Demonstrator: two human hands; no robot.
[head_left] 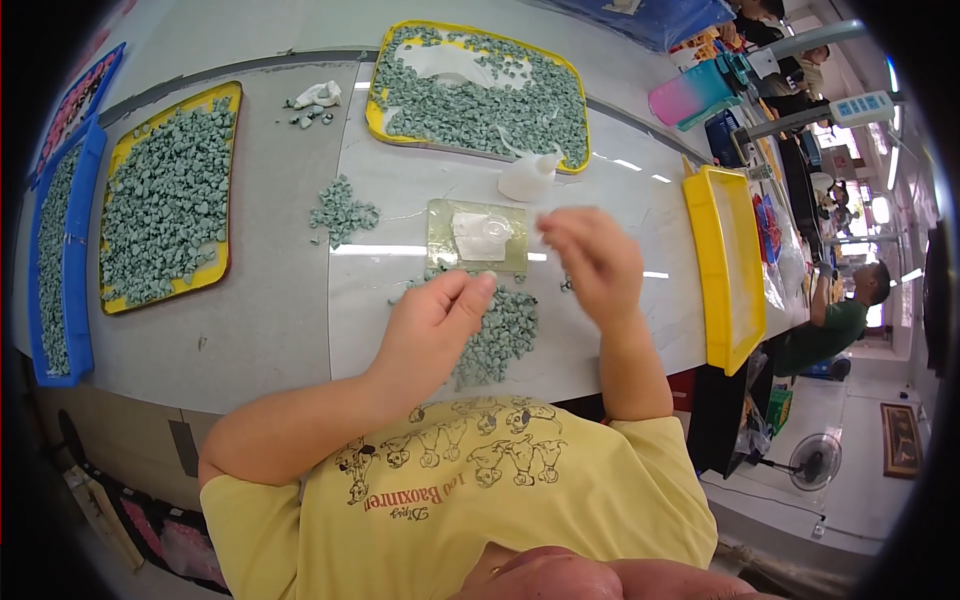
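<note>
My left hand (432, 325) is closed in a pinch, thumb against the fingers, just above a loose pile of small grey-green pieces (508, 335). Whatever sits between its fingertips is too small to make out. To the right, my right hand (598, 262) is raised over the table with its fingertips pressed together, and anything in them is hidden. Between and beyond the hands lies a greenish see-through mat (437, 240) bearing a white sheet (470, 238) and a clear round piece (497, 232). A white squeeze bottle (527, 180) with a thin nozzle stands behind the mat.
A smaller heap of grey-green pieces (343, 212) lies left of the mat. Yellow trays of them stand at the back (376, 118) and left (232, 180), beside a blue tray (82, 330). A yellow bin (712, 270) borders the right; a pink-and-teal bottle (690, 92) stands behind it.
</note>
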